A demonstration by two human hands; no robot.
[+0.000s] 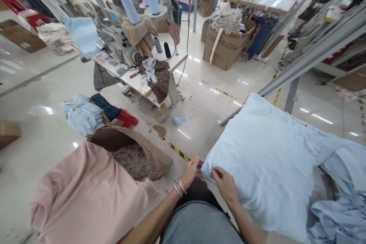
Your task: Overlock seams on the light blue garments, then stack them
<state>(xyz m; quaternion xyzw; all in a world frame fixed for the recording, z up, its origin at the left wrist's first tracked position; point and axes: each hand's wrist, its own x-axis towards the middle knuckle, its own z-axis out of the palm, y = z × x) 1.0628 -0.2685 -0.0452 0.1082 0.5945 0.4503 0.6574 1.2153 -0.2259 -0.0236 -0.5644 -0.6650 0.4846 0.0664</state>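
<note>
A large light blue fabric piece (265,164) lies spread in front of me, with more crumpled blue cloth (340,198) heaped at its right. My left hand (192,170), with bangles on the wrist, pinches the fabric's near left corner. My right hand (224,183) rests on the same edge just beside it, fingers curled on the cloth. Both hands are close together, almost touching.
A pink fabric (85,194) drapes over a cardboard box (148,152) of patterned scraps at my left. A sewing machine table (140,80) with thread cones (128,5) stands ahead. A red stool (127,119), boxes (225,47) and a metal rail (311,53) surround the shiny floor.
</note>
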